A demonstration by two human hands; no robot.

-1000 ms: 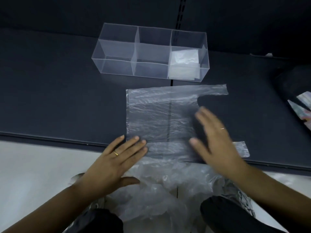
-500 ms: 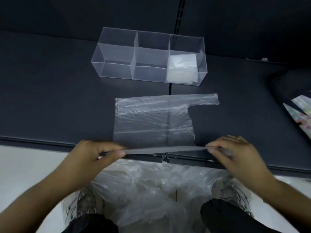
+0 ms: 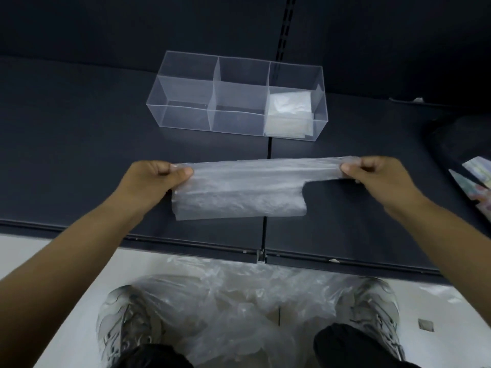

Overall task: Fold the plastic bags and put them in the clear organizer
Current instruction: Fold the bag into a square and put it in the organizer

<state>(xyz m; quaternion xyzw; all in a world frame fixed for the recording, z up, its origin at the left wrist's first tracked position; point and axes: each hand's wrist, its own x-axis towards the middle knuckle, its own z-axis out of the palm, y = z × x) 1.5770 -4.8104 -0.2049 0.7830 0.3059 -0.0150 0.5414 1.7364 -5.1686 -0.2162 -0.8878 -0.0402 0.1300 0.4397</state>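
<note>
While you folded: your left hand and right hand each pinched one end of the bag.
Done: folded bags lay in the right compartment of the organizer.
Left: loose pile waited, bottom centre.

Left grip, right grip curled, pinching; arms outstretched.

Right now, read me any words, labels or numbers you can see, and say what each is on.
No readable text anywhere.
The colourful printed sheets at the right edge: print too blurred to read.
The plastic bag and the clear organizer: no print visible.
</note>
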